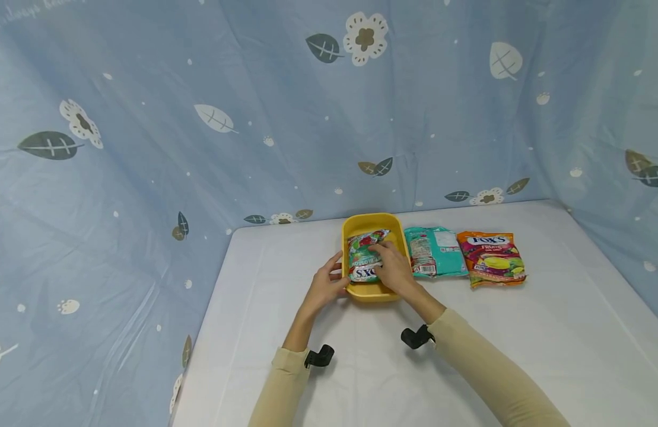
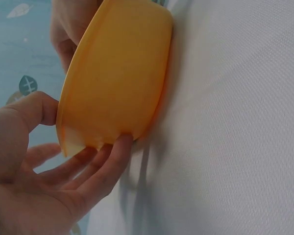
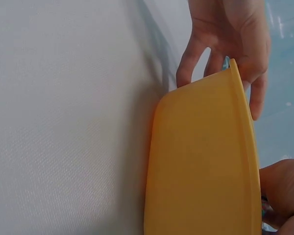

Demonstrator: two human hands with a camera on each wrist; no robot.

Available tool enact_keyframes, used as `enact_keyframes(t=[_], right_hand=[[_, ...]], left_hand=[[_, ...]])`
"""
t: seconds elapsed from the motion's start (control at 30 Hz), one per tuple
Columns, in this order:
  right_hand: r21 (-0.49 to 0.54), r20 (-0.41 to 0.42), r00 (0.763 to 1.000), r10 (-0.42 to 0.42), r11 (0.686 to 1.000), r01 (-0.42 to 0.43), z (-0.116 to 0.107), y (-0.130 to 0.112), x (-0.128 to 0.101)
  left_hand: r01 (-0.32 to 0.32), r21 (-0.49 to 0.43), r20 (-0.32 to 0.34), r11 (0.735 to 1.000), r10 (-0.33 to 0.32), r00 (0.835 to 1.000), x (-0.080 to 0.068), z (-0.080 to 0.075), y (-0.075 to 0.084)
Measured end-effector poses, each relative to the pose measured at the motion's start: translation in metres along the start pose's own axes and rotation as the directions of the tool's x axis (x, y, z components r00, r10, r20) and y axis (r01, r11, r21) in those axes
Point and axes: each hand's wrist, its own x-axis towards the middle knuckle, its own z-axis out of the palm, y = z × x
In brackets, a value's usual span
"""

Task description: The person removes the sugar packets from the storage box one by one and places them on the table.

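A yellow plastic basin (image 1: 368, 295) stands on the white table. Its near-left side is held by my left hand (image 1: 326, 283); the left wrist view shows the thumb at the rim and the fingers against the outer wall (image 2: 122, 73). Inside the basin lies a green bag of Fox's candy (image 1: 362, 259), its lettering upside down in the head view. Over the bag's right part, my right hand (image 1: 396, 270) grips it with thumb and fingers. The right wrist view shows only part of this hand (image 3: 286, 191) above the rim, the bag mostly hidden by the basin wall.
Just right of the basin lies a teal candy bag (image 1: 441, 254), back side up. Beside it is an orange Fox's fruits bag (image 1: 492, 260). A blue patterned curtain (image 1: 286, 118) hangs behind the table (image 1: 264, 308) and along its sides.
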Motion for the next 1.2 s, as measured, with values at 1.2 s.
enact_keyframes(t=[1.2], right_hand=[[0.047, 0.040, 0.997, -0.065, 0.997, 0.063, -0.021, 0.005, 0.001]], left_hand=[[0.005, 0.016, -0.019, 1.000, -0.005, 1.000, -0.002, 0.001, 0.002]])
